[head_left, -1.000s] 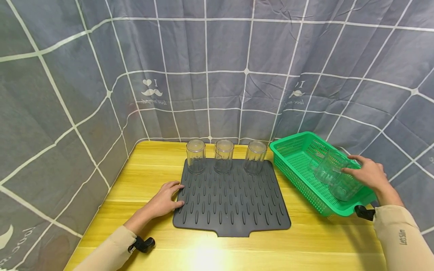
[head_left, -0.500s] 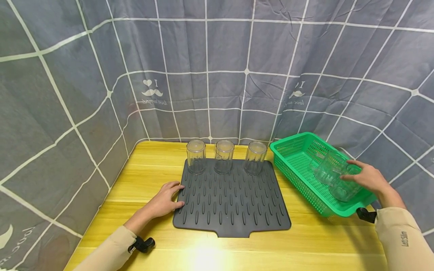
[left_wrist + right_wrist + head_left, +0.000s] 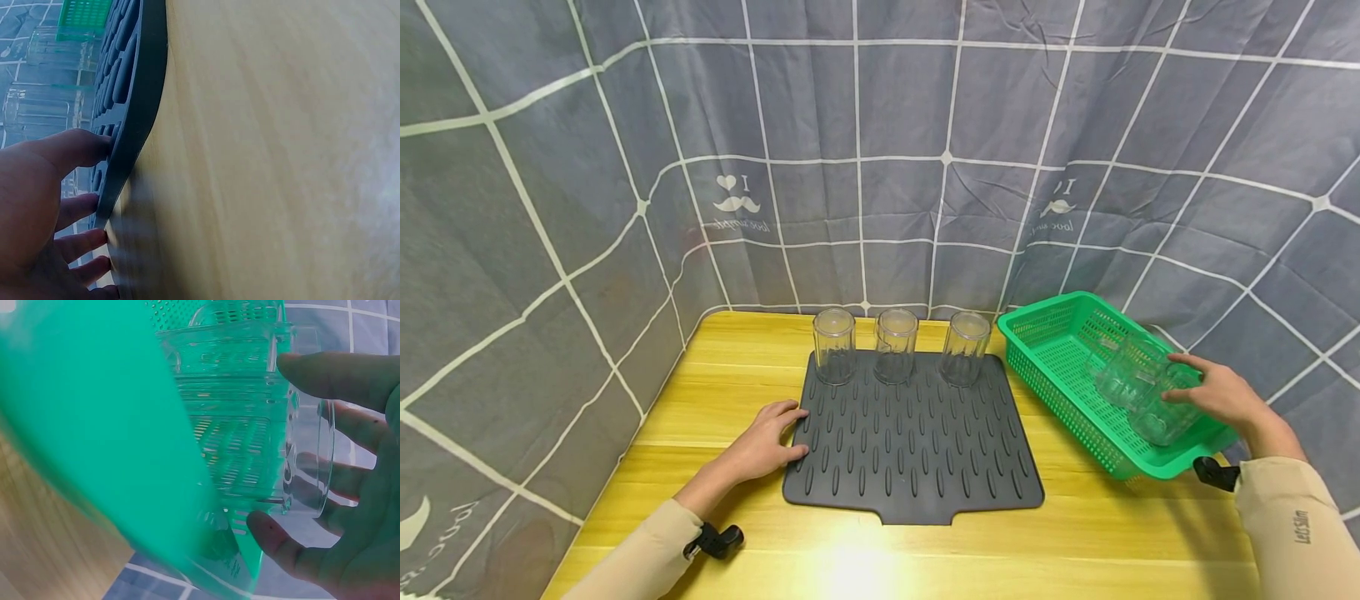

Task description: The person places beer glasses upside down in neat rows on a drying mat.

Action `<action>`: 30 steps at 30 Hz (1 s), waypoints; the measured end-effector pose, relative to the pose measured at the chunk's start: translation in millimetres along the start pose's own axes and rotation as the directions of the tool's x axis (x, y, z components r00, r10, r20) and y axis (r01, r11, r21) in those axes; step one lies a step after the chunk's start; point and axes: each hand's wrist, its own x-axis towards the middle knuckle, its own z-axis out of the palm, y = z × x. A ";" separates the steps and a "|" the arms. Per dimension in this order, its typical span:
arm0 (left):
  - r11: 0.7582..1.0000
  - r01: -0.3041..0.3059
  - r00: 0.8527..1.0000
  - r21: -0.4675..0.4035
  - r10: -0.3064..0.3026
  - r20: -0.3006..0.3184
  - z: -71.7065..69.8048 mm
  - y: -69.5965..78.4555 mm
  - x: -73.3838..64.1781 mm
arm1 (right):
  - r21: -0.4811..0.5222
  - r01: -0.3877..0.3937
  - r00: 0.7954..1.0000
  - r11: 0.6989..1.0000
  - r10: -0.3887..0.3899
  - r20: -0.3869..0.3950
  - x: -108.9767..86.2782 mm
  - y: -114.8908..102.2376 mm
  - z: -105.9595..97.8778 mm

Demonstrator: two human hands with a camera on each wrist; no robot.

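Low inside the green basket lie clear glasses, among them a nearer glass and another glass beyond it. My right hand is at the nearer glass. In the right wrist view, its fingers spread around the end of that glass; some show through it, and contact is hard to tell. My left hand rests at the left edge of the dark grey drying mat, thumb and fingertips touching it. Three upside-down glasses stand in a row along the mat's far edge.
The mat lies on a yellow wooden table, with a tab on its near edge. The basket stands right of the mat, at an angle. A grey curtain with white lines hangs behind and at both sides.
My right hand has shifted slightly right and toward me over the basket. The glasses there look unmoved. The left hand has stayed at the mat's edge.
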 end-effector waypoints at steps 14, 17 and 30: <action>1.000 -0.001 1.000 -0.010 0.001 0.008 -1.6 1.3 -1.1 | -0.032 0.012 1.000 0.999 -0.012 -0.013 2.1 4.1 -1.1; 1.000 0.000 1.000 -0.013 0.000 0.012 -2.8 1.4 -0.6 | -0.041 0.014 1.000 0.999 -0.015 -0.020 1.1 3.7 -1.3; 1.000 -0.005 1.000 -0.018 0.005 0.015 -2.5 0.0 -0.3 | -0.049 0.011 0.999 0.999 -0.012 -0.030 -2.7 4.3 -2.7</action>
